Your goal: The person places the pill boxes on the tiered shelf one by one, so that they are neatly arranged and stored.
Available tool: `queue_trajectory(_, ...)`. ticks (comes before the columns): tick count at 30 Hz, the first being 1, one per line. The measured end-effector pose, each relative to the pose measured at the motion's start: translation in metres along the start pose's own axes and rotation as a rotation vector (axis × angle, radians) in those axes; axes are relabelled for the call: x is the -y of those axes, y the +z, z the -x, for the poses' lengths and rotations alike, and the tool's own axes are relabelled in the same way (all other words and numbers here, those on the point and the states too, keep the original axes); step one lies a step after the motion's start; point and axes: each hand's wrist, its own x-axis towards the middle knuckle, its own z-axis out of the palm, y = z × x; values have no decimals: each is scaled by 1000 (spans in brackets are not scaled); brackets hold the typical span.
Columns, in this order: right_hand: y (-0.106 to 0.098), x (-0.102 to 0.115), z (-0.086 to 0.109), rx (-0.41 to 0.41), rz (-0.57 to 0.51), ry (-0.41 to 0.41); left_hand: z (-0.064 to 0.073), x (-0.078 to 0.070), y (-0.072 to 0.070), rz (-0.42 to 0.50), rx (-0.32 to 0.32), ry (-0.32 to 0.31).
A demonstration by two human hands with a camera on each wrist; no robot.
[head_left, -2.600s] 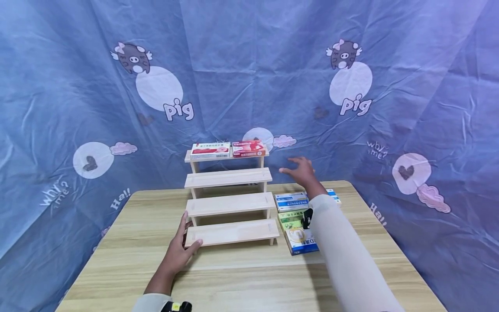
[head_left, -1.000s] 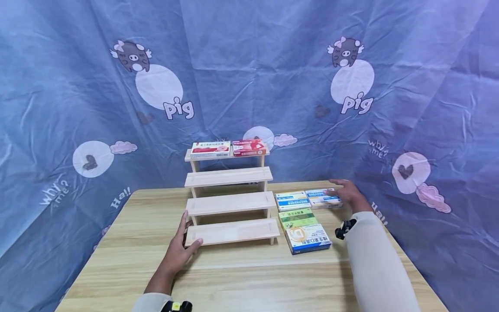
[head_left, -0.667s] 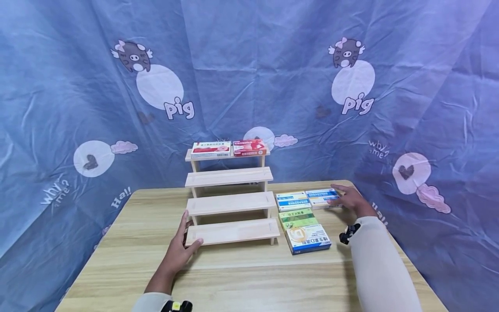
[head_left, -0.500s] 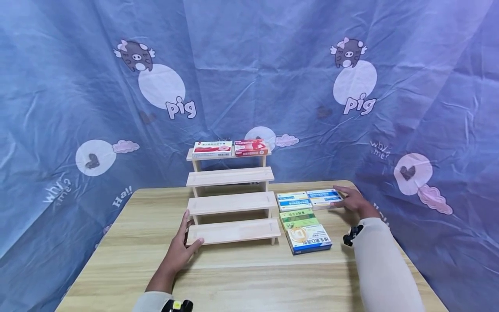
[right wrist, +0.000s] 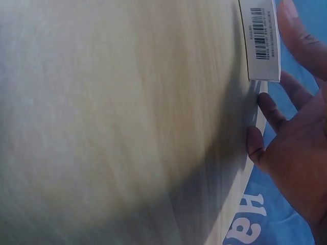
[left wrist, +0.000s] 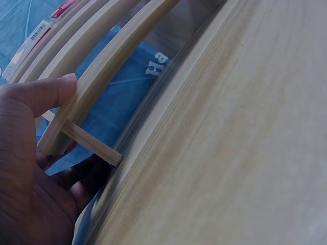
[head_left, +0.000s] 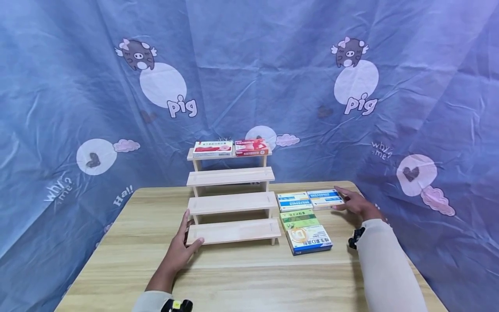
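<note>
A wooden four-step stand point(head_left: 234, 232) stands on the table. My left hand point(head_left: 180, 253) holds the left end of its lowest step, thumb point(left wrist: 56, 94) on top and fingers reaching underneath. At the back right, my right hand point(head_left: 358, 205) is at the right end of a blue-and-white medicine box point(head_left: 324, 199), thumb and forefinger apart around its corner. In the right wrist view its fingers are spread and loosely bent beside the box's barcode end point(right wrist: 263, 41); I cannot tell whether they touch it. Another blue-and-white medicine box point(head_left: 293, 202) lies to its left.
A green medicine box point(head_left: 299, 219) and a larger white-and-blue vitamin D box point(head_left: 309, 239) lie right of the stand. On the top step sit a white-and-red box point(head_left: 212, 148) and a red box point(head_left: 251, 147). Blue cloth point(head_left: 249, 86) hangs behind the table.
My right hand came from above the boxes beside the stand to the rightmost blue-and-white box, then shifted slightly right along its end. My left hand stayed on the stand.
</note>
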Motion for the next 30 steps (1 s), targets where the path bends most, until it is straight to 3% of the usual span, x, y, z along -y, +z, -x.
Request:
queue_trajectory(13, 6, -14, -5, -16, -80, -70, -2, 1, 1, -6, 2, -2)
queue_trajectory(18, 10, -16, -8, -44, -31, -60, -1, 2, 1, -1, 3, 7)
queue_trajectory(30, 17, -20, -10, -85, -57, -48, -2, 4, 1, 2, 0, 22)
